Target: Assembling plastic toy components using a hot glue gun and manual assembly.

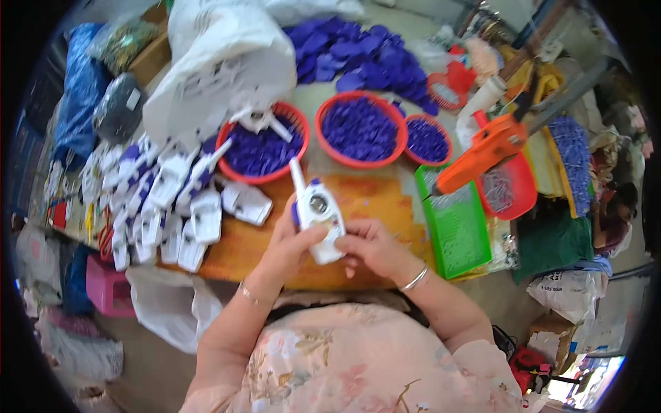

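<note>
Wooden bench – cluttered w/ red baskets of purple parts along far edge – left hand grips white toy handset, right hand pinching its lower end.

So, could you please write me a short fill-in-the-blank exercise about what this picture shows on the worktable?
1. Both hands, the left hand and the right hand, hold a white and ____ toy handset.
2. The three round red baskets are filled with small ____ parts.
3. The orange tool lies over a rectangular ____ tray.
4. The finished toy handsets are piled to the person's ____.

Missing words: purple; purple; green; left
</note>
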The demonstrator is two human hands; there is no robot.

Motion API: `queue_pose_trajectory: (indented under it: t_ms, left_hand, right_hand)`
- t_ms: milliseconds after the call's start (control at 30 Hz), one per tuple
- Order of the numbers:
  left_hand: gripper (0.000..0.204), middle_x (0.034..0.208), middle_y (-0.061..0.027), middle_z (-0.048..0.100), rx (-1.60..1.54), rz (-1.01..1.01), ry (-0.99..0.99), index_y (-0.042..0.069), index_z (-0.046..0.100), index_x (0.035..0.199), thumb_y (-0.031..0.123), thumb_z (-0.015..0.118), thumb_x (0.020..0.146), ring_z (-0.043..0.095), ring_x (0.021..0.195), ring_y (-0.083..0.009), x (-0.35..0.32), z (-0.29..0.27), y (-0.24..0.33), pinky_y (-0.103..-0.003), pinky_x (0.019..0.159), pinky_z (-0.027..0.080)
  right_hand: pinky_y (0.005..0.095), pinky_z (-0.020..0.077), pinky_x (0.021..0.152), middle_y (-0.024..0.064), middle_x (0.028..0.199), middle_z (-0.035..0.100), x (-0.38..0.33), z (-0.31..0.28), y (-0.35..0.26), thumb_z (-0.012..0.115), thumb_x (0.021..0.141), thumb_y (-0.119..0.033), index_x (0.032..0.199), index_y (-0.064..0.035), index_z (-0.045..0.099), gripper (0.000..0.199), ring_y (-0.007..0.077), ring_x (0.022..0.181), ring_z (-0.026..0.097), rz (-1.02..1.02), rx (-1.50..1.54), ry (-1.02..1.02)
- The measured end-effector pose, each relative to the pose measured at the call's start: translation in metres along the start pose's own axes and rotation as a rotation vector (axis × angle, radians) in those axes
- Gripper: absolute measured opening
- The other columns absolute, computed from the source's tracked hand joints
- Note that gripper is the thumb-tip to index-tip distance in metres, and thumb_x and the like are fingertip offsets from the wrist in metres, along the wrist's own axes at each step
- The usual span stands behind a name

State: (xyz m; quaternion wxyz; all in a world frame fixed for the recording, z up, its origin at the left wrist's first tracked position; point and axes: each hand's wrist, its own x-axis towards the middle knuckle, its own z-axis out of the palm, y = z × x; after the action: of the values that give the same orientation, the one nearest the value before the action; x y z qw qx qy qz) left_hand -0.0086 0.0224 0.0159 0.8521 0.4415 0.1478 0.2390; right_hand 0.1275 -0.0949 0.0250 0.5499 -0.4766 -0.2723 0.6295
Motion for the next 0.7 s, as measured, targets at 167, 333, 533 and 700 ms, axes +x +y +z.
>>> queue_pose_trajectory:
  t_ms: [167, 333, 533, 700]
  left_hand:
    - [0.057, 0.116, -0.0086, 0.055, -0.090, -0.018, 0.064, 0.001, 0.037, 0.132, -0.004, 0.057, 0.078, 0.056, 0.106, -0.0200, 0.004, -0.010, -0.006, -0.036, 0.092, 0.046]
    - [0.048, 0.109, -0.0084, 0.060, -0.165, -0.079, 0.071, 0.002, 0.046, 0.123, -0.003, 0.060, 0.078, 0.061, 0.097, -0.0202, 0.009, -0.012, -0.013, -0.037, 0.086, 0.051]
    - [0.045, 0.110, -0.0067, 0.059, -0.227, -0.148, 0.056, 0.003, 0.048, 0.122, -0.004, 0.061, 0.079, 0.060, 0.098, -0.0189, 0.004, -0.023, -0.020, -0.037, 0.086, 0.051]
    - [0.050, 0.108, -0.0055, 0.059, -0.204, -0.209, 0.006, 0.002, 0.047, 0.124, -0.003, 0.064, 0.077, 0.060, 0.097, -0.0174, 0.003, -0.031, -0.030, -0.035, 0.086, 0.050]
  right_hand:
    - [0.0360, 0.0455, 0.060, 0.0143, 0.070, 0.058, 0.007, -0.004, -0.041, 0.060, 0.086, -0.021, 0.085, -0.0006, 0.061, 0.020, 0.0246, 0.062, 0.058, -0.420, -1.010, 0.033]
    - [0.0418, 0.0450, 0.068, 0.0193, 0.079, 0.060, 0.088, -0.062, -0.105, 0.054, 0.084, -0.013, 0.083, 0.0018, 0.058, 0.016, 0.0348, 0.078, 0.058, -0.911, -1.177, 0.713]
    - [0.0480, 0.0482, 0.076, 0.0258, 0.084, 0.063, 0.182, -0.165, -0.131, 0.052, 0.076, -0.010, 0.078, 0.0010, 0.065, 0.017, 0.0418, 0.085, 0.061, -0.456, -1.480, 1.050]
    - [0.0476, 0.0486, 0.074, 0.0251, 0.090, 0.064, 0.173, -0.249, -0.145, 0.051, 0.077, -0.010, 0.085, 0.0011, 0.065, 0.019, 0.0411, 0.088, 0.062, -0.201, -1.827, 0.797]
